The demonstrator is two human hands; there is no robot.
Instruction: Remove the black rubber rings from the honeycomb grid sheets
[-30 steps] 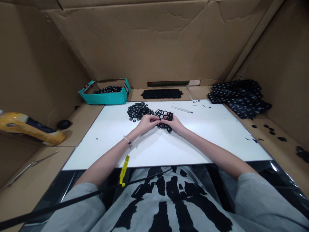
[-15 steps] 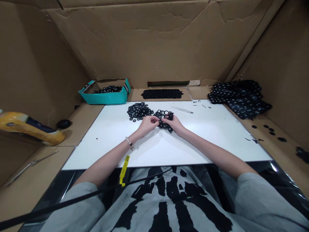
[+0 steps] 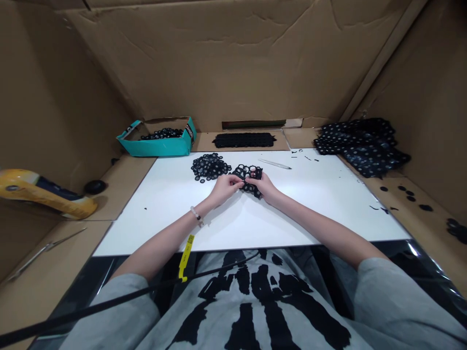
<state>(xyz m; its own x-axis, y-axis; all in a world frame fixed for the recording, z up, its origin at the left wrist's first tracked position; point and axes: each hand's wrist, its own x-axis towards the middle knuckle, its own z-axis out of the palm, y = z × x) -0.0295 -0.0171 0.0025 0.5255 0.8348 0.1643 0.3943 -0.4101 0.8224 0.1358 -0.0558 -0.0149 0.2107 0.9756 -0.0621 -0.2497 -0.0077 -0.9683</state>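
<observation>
Near the middle of the white board (image 3: 233, 223), my left hand (image 3: 225, 188) pinches the left side of a black openwork piece (image 3: 250, 187) made of small rings and discs. The right side of that piece is gripped by my right hand (image 3: 265, 187), its thumb on top. The fingertips of both hands almost meet over the piece. Just behind my left hand lies a pile of small black discs with pale centres (image 3: 209, 166). Which single disc or strand the fingertips press is too small to tell.
A teal-edged box (image 3: 156, 148) with more discs stands back left. A white pen (image 3: 275, 164) lies behind my right hand. Folded black strips (image 3: 244, 140), dotted black sheets (image 3: 361, 146), a yellow bottle (image 3: 47, 192) and metal scissors (image 3: 47, 246) lie around the board.
My left fingertips have shifted slightly right, closer to the right thumb. The black piece has turned a little between my hands. The view has moved very slightly.
</observation>
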